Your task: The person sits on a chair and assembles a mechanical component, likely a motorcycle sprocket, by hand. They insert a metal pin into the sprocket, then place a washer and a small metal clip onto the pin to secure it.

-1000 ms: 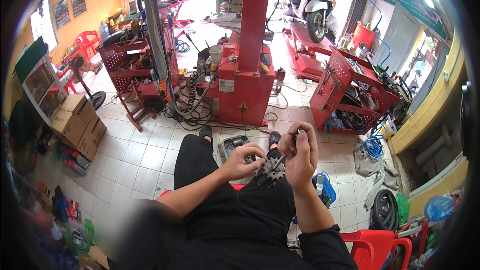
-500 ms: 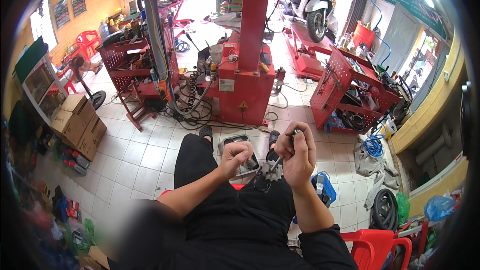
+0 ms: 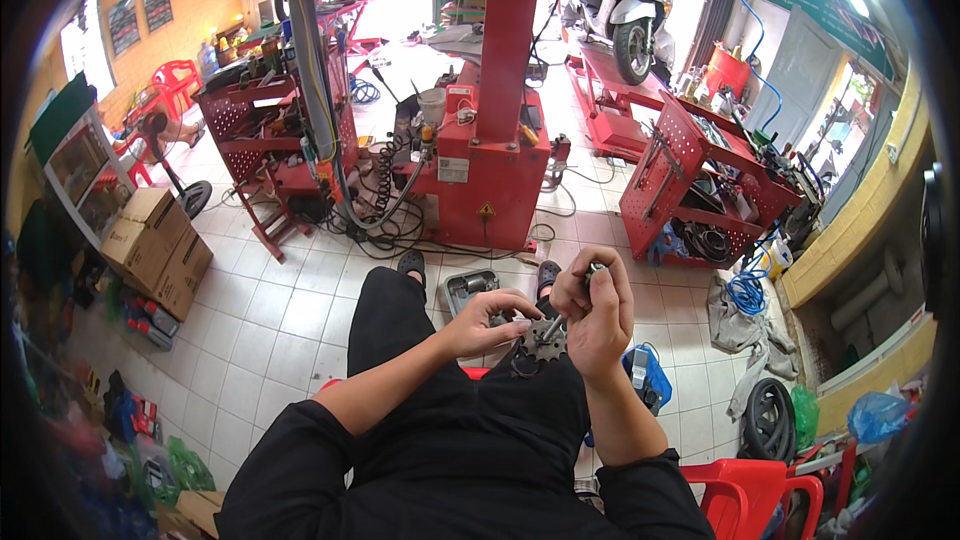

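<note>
Head view: two hands work on a toothed sprocket above the lap.
Left hand fingers pinch the sprocket; right hand, raised, fingers closed around a thin tool.

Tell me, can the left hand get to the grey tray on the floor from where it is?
Probably yes. The tray lies just beyond the left hand, between the feet, nothing between them. But the fingers are busy at the sprocket.

The right hand covers most of the thin tool, so its kind cannot be told. The left hand hides part of the toothed sprocket. What lies inside the small grey tray is too small to tell. The red chair is cut by the lower edge
</note>
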A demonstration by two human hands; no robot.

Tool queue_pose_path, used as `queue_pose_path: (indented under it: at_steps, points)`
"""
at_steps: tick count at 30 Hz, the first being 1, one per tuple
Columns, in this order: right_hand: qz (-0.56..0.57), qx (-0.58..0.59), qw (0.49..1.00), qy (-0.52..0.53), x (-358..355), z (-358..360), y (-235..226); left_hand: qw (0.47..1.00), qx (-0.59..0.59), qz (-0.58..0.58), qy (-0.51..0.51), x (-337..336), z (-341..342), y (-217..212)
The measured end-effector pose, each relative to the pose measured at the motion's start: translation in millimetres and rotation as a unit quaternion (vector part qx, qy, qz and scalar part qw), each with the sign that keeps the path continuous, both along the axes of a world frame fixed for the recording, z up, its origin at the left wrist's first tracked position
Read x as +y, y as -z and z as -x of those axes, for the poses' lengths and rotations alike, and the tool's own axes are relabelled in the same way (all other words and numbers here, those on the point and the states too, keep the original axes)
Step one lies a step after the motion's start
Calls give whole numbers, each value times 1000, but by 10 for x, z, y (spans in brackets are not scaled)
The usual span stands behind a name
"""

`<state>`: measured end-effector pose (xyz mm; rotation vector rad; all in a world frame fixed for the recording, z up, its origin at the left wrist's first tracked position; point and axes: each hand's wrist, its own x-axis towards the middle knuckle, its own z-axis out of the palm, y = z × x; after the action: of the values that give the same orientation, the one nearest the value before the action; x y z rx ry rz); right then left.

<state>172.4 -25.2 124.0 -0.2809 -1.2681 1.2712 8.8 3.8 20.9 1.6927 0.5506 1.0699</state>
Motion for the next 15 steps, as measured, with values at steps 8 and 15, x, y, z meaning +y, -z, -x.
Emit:
queue_pose_path:
  at_steps: [8,15]
  points:
    - [13,-7,1000,11,-12,13,-35,996,-74,-41,-30,-5,-54,52]
    - [24,-44,998,22,-41,48,-35,983,-172,-12,-61,59,51,217]
